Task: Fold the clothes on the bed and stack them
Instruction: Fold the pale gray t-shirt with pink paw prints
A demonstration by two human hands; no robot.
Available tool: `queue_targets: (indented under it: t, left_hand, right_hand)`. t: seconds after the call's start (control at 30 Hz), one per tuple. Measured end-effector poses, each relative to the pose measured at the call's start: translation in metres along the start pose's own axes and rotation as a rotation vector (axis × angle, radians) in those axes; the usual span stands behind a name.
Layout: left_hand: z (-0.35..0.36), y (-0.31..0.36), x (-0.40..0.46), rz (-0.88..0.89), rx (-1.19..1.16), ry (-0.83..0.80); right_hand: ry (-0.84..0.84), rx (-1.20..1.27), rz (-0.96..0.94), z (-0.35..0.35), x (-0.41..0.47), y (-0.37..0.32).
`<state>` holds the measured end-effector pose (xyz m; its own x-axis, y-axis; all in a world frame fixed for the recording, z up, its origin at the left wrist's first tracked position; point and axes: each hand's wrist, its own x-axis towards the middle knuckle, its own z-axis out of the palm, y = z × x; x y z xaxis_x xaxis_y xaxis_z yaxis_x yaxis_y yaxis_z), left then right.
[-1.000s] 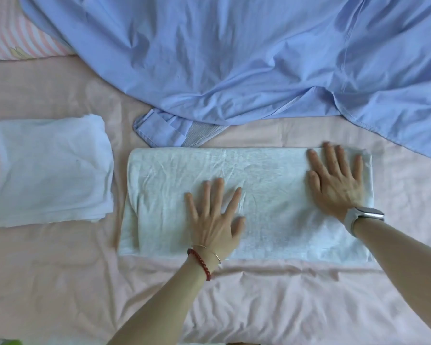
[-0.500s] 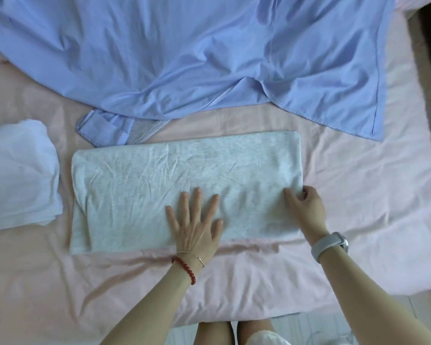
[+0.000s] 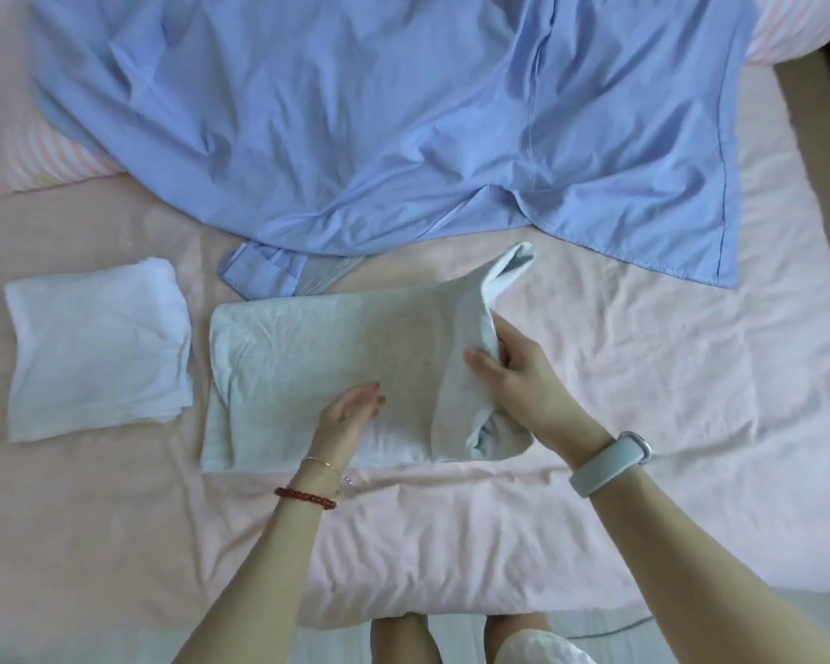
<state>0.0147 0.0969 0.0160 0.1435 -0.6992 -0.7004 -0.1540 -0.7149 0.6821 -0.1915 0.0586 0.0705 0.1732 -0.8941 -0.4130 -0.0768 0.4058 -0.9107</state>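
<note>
Pink bed [image 3: 451, 543], we see right hand [image 3: 518, 376] gripping grey shirt's [image 3: 298, 347] lifted end, left hand [image 3: 351, 414] flat and relaxed on it

My pale grey wristwatch [image 3: 612, 463] and red beaded bracelet [image 3: 305, 497] show, with a pink striped pillow [image 3: 44, 165] far left.

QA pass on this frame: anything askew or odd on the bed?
Only the large crumpled blue shirt, sprawled unfolded with its cuff touching the pale grey garment being folded. The folded white cloth lies neatly apart.
</note>
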Motion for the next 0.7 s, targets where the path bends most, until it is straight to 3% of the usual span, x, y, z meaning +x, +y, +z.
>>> queue_targets:
  t: [0.1,0.17,0.27,0.33,0.53,0.6,0.7]
  left_hand:
    - [-0.063,0.002,-0.013,-0.227,-0.450,-0.020]
    - [-0.107,-0.002,-0.015,-0.228,-0.673,0.007]
    - [-0.149,-0.012,-0.011,-0.158,-0.832,-0.105]
    - [-0.160,-0.022,0.000,-0.155,-0.645,-0.106]
    - [-0.142,-0.044,0.032,0.014,0.098,0.161]
    - [-0.133,-0.045,0.032,0.200,0.202,0.244]
    - [-0.131,-0.039,0.024,0.383,0.134,0.325]
  right_hand:
    - [-0.176,-0.091,-0.093,0.074,0.012,-0.025]
    - [-0.297,-0.138,-0.093,0.130,0.018,-0.030]
    - [-0.444,0.005,0.110,0.190,0.024,-0.027]
    - [-0.355,-0.104,0.132,0.206,0.027,-0.012]
    - [0.217,-0.871,-0.104,0.184,-0.004,0.059]
    - [0.230,-0.947,-0.138,0.178,-0.020,0.076]
    - [0.079,-0.990,-0.098,0.176,-0.038,0.090]
